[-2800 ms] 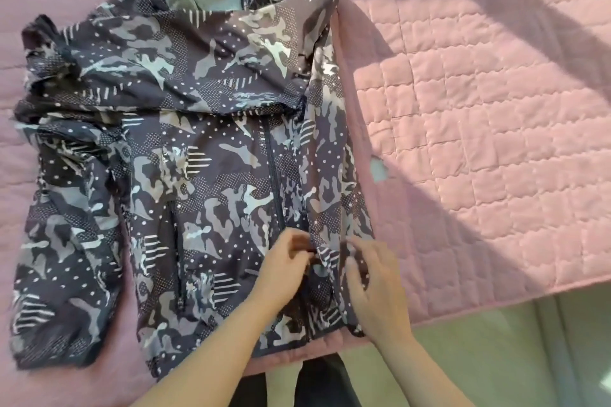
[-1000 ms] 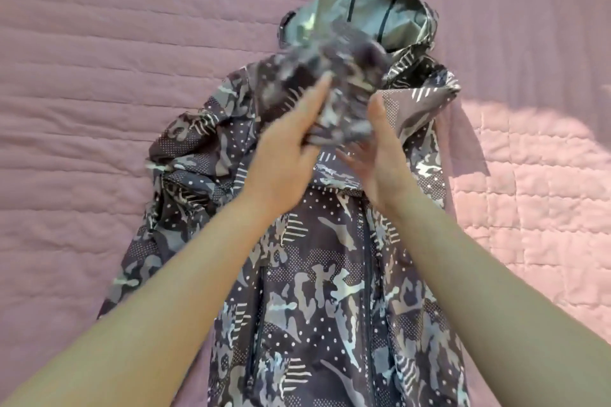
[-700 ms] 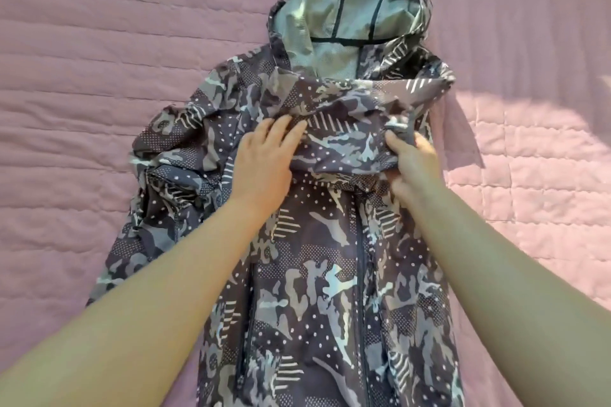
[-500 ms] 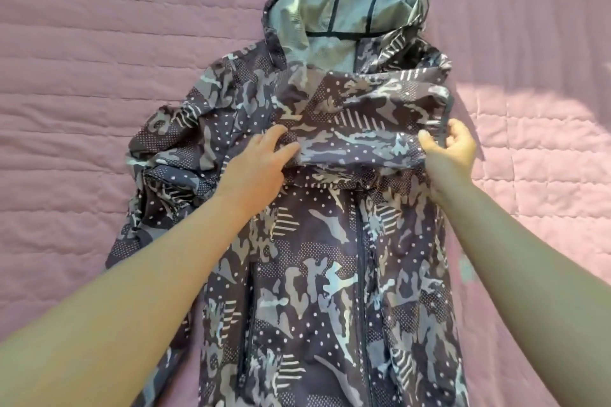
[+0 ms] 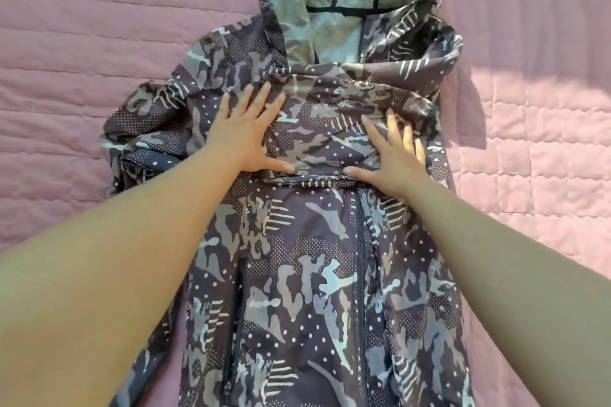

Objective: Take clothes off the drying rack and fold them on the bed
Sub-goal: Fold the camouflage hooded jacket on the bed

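Item: camouflage jacket [image 5: 307, 291], lying front-up on the pink quilted bed cover [image 5: 82, 26], its zip [image 5: 361, 258] running down the middle.
Hood: hood [image 5: 344, 3] pointing away from the person, lying open with its grey lining showing.
Folded sleeve: folded sleeve [image 5: 330, 129] lying crosswise over the chest, just below the hood opening.
Other sleeve: other sleeve [image 5: 145, 122] bunching out at the left-hand side, not yet brought in.
Left hand: left hand [image 5: 246, 139] lying flat with fingers straight and spread, pressing on one end of the folded sleeve and gripping nothing.
Right hand: right hand [image 5: 393, 155] lying flat likewise with fingers spread, pressing on the sleeve's shoulder end, its thumb touching the sleeve's near edge.
Step in hand (judged): flattening the crosswise sleeve so that it is sitting square before the second sleeve is folded over.
Fabric (judged): looking thin and slick, so probably puffing up and sliding once released.
Method: sweeping both palms outward from the middle, pushing trapped air toward the ends; keeping the sleeve's near edge level across the zip line; lifting one palm at a time, the other pinning the fold.
Risk (judged): the shoulder edge is rucking beside the right hand, and pressing it unsmoothed could be setting a crooked crease into the later folds.
Progress (judged): early in this garment, with the body unfolded.
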A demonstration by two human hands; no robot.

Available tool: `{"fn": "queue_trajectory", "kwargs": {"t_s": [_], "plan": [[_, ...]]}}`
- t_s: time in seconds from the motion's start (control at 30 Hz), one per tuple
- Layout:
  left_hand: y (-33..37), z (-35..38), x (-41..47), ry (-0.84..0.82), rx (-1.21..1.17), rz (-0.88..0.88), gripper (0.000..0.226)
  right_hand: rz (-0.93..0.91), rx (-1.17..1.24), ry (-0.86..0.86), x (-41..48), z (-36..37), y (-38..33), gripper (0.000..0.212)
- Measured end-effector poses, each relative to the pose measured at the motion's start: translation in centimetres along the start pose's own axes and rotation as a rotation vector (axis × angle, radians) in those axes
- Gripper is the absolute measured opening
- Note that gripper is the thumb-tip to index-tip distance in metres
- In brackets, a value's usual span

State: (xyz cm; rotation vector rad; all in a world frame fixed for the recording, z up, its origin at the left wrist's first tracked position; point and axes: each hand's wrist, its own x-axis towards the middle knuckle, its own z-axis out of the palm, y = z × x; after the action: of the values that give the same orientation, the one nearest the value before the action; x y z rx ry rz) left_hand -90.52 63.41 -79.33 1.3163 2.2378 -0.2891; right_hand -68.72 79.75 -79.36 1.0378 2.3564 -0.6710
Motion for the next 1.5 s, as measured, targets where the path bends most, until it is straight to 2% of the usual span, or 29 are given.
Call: {"fn": "queue_trajectory", "kwargs": {"t_s": [0.07, 0.13, 0.23, 0.3, 0.43, 0.53, 0.63, 0.73, 0.8, 0.87, 1.03, 1.07, 1.17, 1.23, 1.4, 1.5], "plan": [[-0.9, 0.6, -0.5, -0.018, -0.048, -0.022, 0.134, 0.031, -0.022, -0.016, 0.1, -0.3, -0.2, 0.104], [-1.0, 1.2, -1.7, 0.014, -0.065, -0.049, 0.127, 0.062, -0.057, -0.026, 0.2, -0.6, -0.6, 0.107], [-0.4, 2.6, -4.6, 0.118, -0.118, -0.062, 0.094, 0.118, -0.103, -0.023, 0.0, -0.8, -1.6, 0.107], [-0.3, 3.7, -7.3, 0.227, -0.184, -0.067, 0.076, 0.132, -0.134, 0.043, -0.8, -0.8, -2.5, 0.101], [-1.2, 6.3, -13.1, 0.441, -0.246, -0.131, 0.061, -0.036, -0.074, 0.280, -3.4, 0.1, -5.6, 0.075], [-2.6, 8.0, -16.4, 0.477, -0.259, -0.257, 0.070, -0.186, 0.019, 0.270, -5.5, 1.7, -9.5, 0.068], [-4.4, 9.0, -19.5, 0.438, -0.377, -0.487, 0.092, -0.319, 0.058, 0.202, -7.1, 3.7, -13.5, 0.062], [-6.0, 10.2, -22.3, 0.315, -0.560, -0.774, 0.117, -0.424, 0.075, 0.173, -8.5, 5.5, -16.9, 0.055], [-7.4, 11.5, -24.3, 0.230, -0.622, -0.883, 0.124, -0.500, 0.073, 0.139, -9.3, 6.9, -19.3, 0.053], [-8.8, 13.1, -26.0, 0.213, -0.702, -0.887, 0.112, -0.550, 0.065, 0.111, -9.9, 7.9, -21.3, 0.051], [-12.9, 14.7, -29.3, 0.069, -1.068, -0.724, 0.027, -0.639, 0.016, 0.070, -10.8, 9.7, -24.7, 0.049], [-14.2, 14.5, -29.9, 0.070, -1.132, -0.698, 0.018, -0.646, -0.004, 0.071, -10.9, 9.9, -25.2, 0.049], [-19.5, 13.5, -30.9, 0.139, -1.164, -0.687, 0.016, -0.632, -0.048, 0.069, -11.3, 10.2, -26.8, 0.050], [-23.3, 12.3, -31.7, 0.114, -1.043, -0.714, 0.023, -0.618, -0.032, 0.049, -11.5, 10.4, -28.1, 0.049], [-32.4, 9.1, -33.9, -0.224, -0.725, -0.629, 0.044, -0.607, -0.082, -0.023, -11.4, 11.5, -33.7, 0.056], [-36.1, 8.2, -34.8, -0.244, -0.641, -0.681, 0.041, -0.547, -0.120, -0.060, -10.9, 12.2, -37.1, 0.060]]}}
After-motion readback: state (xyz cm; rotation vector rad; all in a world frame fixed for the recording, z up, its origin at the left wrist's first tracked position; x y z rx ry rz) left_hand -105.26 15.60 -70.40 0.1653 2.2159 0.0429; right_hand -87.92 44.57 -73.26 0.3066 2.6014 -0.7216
